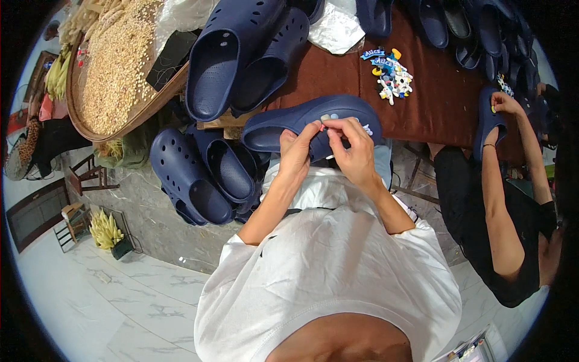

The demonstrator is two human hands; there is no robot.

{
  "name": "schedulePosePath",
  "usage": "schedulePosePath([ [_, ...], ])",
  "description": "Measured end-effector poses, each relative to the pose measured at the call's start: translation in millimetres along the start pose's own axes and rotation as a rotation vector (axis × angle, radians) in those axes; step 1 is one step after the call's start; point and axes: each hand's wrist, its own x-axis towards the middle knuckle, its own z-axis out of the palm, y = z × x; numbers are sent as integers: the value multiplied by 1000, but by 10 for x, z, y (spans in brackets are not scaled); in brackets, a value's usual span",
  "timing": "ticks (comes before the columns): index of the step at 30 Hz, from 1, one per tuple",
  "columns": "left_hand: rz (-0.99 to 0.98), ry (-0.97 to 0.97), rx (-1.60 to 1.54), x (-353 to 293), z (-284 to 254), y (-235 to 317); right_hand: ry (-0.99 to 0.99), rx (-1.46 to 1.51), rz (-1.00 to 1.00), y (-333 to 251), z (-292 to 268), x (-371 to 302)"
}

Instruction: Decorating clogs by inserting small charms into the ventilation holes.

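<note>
A navy blue clog [262, 131] lies on its side in front of me at the table's edge, toe to the right. Several small white and pale charms [365, 128] sit on its upper near the toe. Over the clog, my left hand [295, 151] and my right hand [356, 154] meet, fingertips pinched around a small red piece [322, 128] whose details are mostly hidden by the fingers. Beyond the clog, a cluster of colourful shoe charms [393, 78], white, blue and yellow, is spread on the brown cloth [338, 78].
Navy clogs [211, 90] stand at the table's left, with more clogs [199, 181] stacked below them. A round basket of corn kernels [114, 78] is far left. White plastic bags [338, 27] lie at the back. On the right a co-worker's hands [508, 104] handle another clog [486, 120].
</note>
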Motion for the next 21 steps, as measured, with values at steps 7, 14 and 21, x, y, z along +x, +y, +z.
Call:
schedulePosePath([
  [7,27,18,80,11,-38,-41,54,40,100,53,-137,-148],
  [14,-92,18,-136,-8,-55,143,165,48,74,83,-293,-109],
  [21,-275,64,-507,132,-235,238,118,61,168,157,-307,-132],
])
